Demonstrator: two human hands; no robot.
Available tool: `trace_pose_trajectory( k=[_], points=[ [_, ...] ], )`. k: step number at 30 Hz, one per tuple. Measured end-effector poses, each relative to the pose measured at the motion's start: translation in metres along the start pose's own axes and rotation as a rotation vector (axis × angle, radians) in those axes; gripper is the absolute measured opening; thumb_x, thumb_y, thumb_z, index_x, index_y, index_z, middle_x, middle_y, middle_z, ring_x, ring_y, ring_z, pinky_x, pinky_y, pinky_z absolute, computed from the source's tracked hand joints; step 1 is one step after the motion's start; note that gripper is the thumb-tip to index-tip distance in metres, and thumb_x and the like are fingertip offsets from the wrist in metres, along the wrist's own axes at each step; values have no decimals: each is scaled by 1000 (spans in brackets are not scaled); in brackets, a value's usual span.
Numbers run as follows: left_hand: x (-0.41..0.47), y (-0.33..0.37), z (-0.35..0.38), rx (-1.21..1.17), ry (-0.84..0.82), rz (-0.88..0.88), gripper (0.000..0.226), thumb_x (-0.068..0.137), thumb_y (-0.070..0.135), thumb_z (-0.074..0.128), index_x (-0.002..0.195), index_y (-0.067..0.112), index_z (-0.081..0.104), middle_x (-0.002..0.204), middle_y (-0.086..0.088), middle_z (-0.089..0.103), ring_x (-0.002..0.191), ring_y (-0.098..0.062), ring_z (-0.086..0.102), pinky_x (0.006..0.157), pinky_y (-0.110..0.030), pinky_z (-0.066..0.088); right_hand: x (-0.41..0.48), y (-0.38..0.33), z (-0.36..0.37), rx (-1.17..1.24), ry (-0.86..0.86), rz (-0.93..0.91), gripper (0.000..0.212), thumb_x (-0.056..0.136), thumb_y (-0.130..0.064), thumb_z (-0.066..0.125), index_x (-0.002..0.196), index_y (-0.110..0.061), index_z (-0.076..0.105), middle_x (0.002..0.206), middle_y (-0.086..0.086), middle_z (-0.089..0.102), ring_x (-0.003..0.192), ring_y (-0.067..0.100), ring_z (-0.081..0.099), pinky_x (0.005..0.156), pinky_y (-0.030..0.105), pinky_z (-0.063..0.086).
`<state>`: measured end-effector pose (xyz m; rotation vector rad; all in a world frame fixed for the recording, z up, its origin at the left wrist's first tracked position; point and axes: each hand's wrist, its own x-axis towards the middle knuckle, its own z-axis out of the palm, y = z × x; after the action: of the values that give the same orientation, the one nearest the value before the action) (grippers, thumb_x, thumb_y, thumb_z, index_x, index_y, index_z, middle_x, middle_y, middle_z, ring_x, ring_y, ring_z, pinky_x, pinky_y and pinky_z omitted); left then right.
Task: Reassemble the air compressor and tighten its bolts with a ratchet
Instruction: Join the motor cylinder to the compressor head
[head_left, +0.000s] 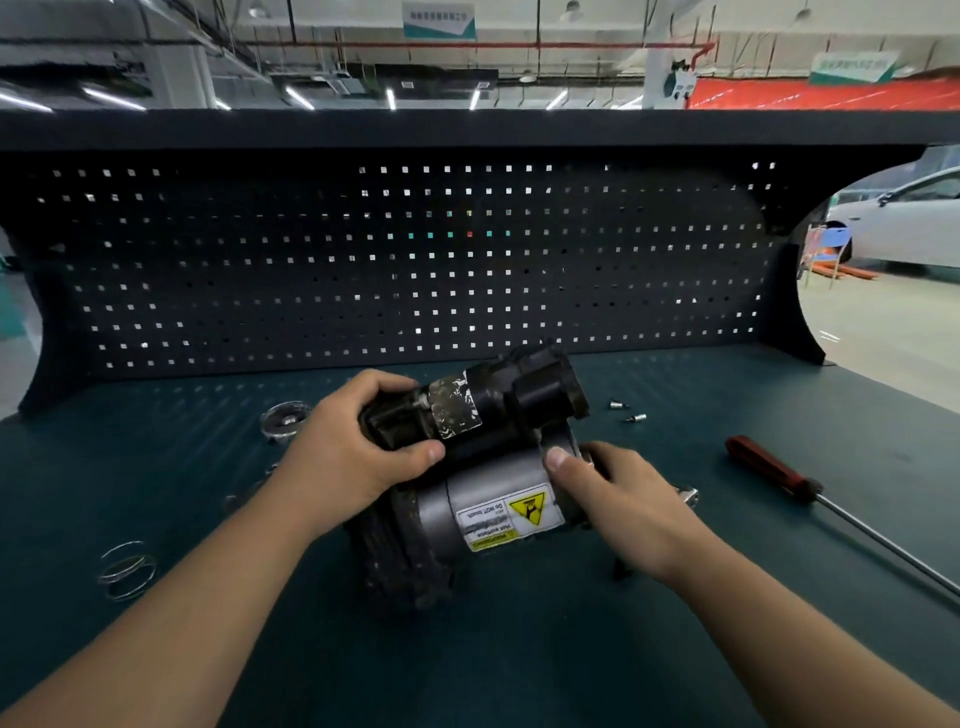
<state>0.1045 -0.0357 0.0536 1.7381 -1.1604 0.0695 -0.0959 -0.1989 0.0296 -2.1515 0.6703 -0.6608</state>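
The air compressor (467, 499) lies on the green bench mat, a grey motor cylinder with a yellow warning label below a black cylinder part with a worn label. My left hand (353, 447) grips the left end of the black part. At the right end of the grey cylinder, my right hand (618, 499) holds on, thumb on top. Two small bolts (626, 411) lie on the mat beyond the compressor, to its right. A long tool with a red handle (769, 467) and a steel shaft lies at the right. Its tip is out of view.
A round clear part (284, 420) sits left of the compressor. A coiled wire spring (127, 569) lies at the near left. A dark pegboard (415, 260) backs the bench mat (519, 649). A white car (904, 223) stands beyond on the right.
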Motion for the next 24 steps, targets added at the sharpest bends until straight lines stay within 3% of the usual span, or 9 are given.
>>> trace_pose_trajectory(
  k=[5,8,11,15,17,20,21,24],
  points=[
    [-6,-5,-20,102,-26,0,55,51,48,85,98,50,57,99,31,62,89,11,59,66,-1,40,6,3,22,-70,-84,-45,52,63,-81,35,72,-34,56,69,-26,61,68,-8,55,62,24,40],
    [-10,-3,-18,236,-115,11,61,46,57,79,101,55,53,102,37,53,95,13,53,69,-3,40,8,18,34,-220,-212,-59,38,73,-75,46,91,-44,60,95,-18,59,103,9,54,86,29,39],
    [-11,-9,-17,319,-121,38,65,42,63,74,102,57,51,104,36,48,97,11,50,78,-12,40,14,24,39,-387,-239,-103,60,73,-75,51,127,-47,50,123,-11,44,122,14,34,95,29,21],
    [-11,-12,-15,374,-116,74,68,41,66,69,105,57,47,107,35,45,99,11,47,76,-15,39,19,28,21,-470,-367,-61,94,50,-89,42,130,-39,46,126,-11,47,124,14,38,99,33,24],
    [-10,-9,-11,401,-118,91,67,42,68,67,105,59,45,105,36,43,99,14,43,75,-14,38,25,36,1,-488,-284,21,89,58,-84,51,129,-32,49,128,-9,50,124,16,43,103,36,32],
    [-8,-8,-4,417,-87,74,58,46,62,71,98,56,47,98,31,46,101,17,39,74,-13,35,44,58,-27,-595,105,188,60,84,-60,56,130,-22,50,136,1,49,127,24,44,104,39,37],
    [-8,-8,-2,430,-70,71,57,48,59,72,99,54,47,97,31,46,101,18,38,73,-13,34,49,67,-33,-672,163,284,57,88,-56,53,132,-19,47,138,4,47,129,27,42,103,41,36],
    [-4,-8,3,465,-18,62,58,53,54,77,103,49,47,92,34,43,92,8,40,70,-19,36,55,94,-36,-812,30,526,53,93,-49,44,133,-14,44,138,8,42,129,29,38,102,42,36]
  ],
)
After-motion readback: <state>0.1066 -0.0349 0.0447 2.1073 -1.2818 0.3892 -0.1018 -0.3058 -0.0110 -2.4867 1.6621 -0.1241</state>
